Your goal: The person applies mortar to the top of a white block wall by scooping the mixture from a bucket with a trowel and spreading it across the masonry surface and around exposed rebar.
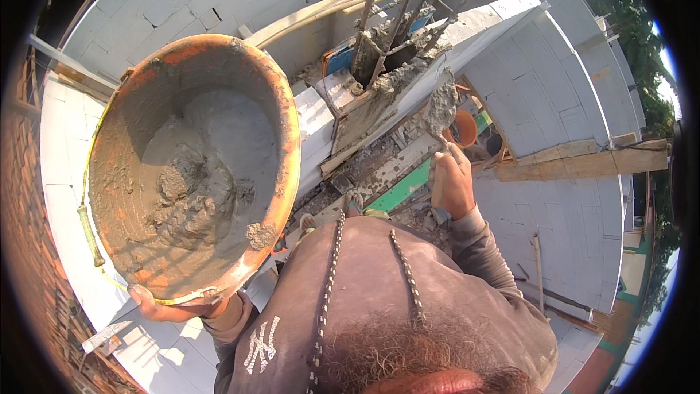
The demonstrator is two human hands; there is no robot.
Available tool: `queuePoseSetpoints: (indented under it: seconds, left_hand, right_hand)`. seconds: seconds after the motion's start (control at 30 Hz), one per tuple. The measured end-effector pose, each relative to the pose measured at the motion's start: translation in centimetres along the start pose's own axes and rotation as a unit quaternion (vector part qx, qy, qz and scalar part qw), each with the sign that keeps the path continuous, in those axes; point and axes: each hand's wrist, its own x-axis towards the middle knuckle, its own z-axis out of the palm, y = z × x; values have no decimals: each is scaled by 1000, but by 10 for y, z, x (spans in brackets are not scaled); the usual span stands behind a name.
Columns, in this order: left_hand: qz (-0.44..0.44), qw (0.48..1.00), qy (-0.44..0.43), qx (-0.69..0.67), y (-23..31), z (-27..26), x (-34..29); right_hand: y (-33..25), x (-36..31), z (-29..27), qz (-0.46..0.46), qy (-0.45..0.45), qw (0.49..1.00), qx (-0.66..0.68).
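Observation:
My left hand (pixel 164 310) grips the lower rim of an orange bucket (pixel 284 138), held up and tilted toward me, with wet grey mortar (pixel 189 201) lying in its bottom. My right hand (pixel 452 179) is shut on the handle of a trowel (pixel 440 111) whose blade carries a lump of mortar. The trowel is raised next to a formwork opening (pixel 386 58) at the top of a white block wall, where several steel rebars (pixel 397 11) rise out of fresh concrete.
White block walls (pixel 539 87) surround me. Wooden planks (pixel 583 164) brace the wall on the right. A small orange bucket (pixel 463 128) and a green board (pixel 405 186) lie below. A red brick wall (pixel 29 248) runs along the left edge.

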Motion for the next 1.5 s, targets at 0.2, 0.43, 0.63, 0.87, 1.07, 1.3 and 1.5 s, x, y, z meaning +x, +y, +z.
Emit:
queuePoseSetpoints:
  seconds: [0.2, 0.43, 0.63, 0.87, 1.07, 1.3, 1.5]
  left_hand:
    - [-1, 997, 5, -73, 12, 13, 12]
    - [-15, 992, -8, -128, 16, 21, 15]
    - [-13, 985, -2, -170, 12, 25, 8]
    - [-20, 975, -35, -220, 24, 21, 14]
    - [-164, 887, -10, -432, 8, 33, -7]
    - [-4, 975, -8, -224, 11, 30, 2]
    - [-89, 946, -36, -310, 4, 31, -26]
  right_hand:
    - [25, 14, 110, 11, 32, 978, 205]
    - [-45, -13, 193, -119, -1, 967, 226]
    - [-83, -35, 194, -103, -14, 968, 228]
    - [-81, -17, 146, -217, -13, 954, -209]
    - [-54, 15, 118, -308, 95, 830, -455]
    - [14, 50, 99, -267, 155, 752, -582]
    - [23, -2, 52, -266, 159, 718, -623]
